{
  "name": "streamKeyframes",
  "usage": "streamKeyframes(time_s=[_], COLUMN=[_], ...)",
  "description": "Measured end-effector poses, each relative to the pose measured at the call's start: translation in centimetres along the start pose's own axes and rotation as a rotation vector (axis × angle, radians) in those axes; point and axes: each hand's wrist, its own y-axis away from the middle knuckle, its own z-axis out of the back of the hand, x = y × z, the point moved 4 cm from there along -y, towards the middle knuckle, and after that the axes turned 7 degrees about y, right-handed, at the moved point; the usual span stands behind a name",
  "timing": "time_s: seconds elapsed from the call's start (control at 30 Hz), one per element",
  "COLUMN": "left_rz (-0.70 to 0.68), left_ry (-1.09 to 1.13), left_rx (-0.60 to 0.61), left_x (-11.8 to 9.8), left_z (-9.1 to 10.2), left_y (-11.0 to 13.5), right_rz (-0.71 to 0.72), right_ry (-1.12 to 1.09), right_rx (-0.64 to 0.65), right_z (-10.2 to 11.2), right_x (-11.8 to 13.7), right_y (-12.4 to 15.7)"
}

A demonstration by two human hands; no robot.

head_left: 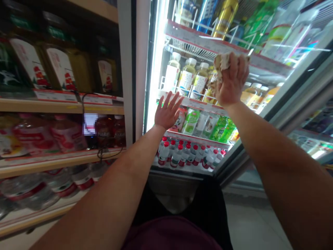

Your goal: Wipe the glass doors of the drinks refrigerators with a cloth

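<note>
My right hand (pixel 232 80) grips a crumpled pale cloth (pixel 224 61) up against the glass door (pixel 208 45) of a lit drinks fridge. A faint mirrored shape beside the cloth shows in the glass. Lower and to the left, my left hand (pixel 168 113) has its fingers spread, palm toward the glass; it appears to rest on it, and it holds nothing. Behind the pane, white-capped bottles (pixel 186 77) stand on a middle shelf. Green and clear bottles (pixel 203 123) line the shelf under them, with red-capped bottles (pixel 179 152) at the bottom.
Wooden shelves (pixel 59 107) to the left carry large bottles of yellowish liquid (pixel 56 59), pink drinks (pixel 69 133) and water bottles. A black cable (pixel 100 152) hangs there near a small lit screen (pixel 90 123). A metal door frame (pixel 293 113) slants along the right.
</note>
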Motion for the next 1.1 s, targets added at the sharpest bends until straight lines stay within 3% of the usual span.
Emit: streamKeyframes(time_s=[0.13, 0.5, 0.77, 0.97, 1.1], left_rz=[-0.015, 0.013, -0.011, 0.019, 0.013], left_ry=[-0.019, 0.026, 0.0, 0.029, 0.034], left_rx=[-0.012, 0.001, -0.017, 0.015, 0.012], left_x=[0.0, -0.1, -0.1, 0.0, 0.1], left_z=[-0.1, 0.1, 0.1, 0.1, 0.0], left_y=[0.0, -0.1, 0.0, -0.1, 0.0], right_rz=[0.081, 0.123, 0.226, 0.383, 0.486], right_ry=[-0.029, -0.069, -0.109, -0.142, -0.179], right_rx=[0.052, 0.184, 0.268, 0.344, 0.325], right_z=[-0.5, -2.5, -4.1, -4.7, -4.7], right_x=[0.9, 2.9, 5.1, 6.4, 7.1], right_y=[2.6, 10.1, 18.4, 24.1, 27.3])
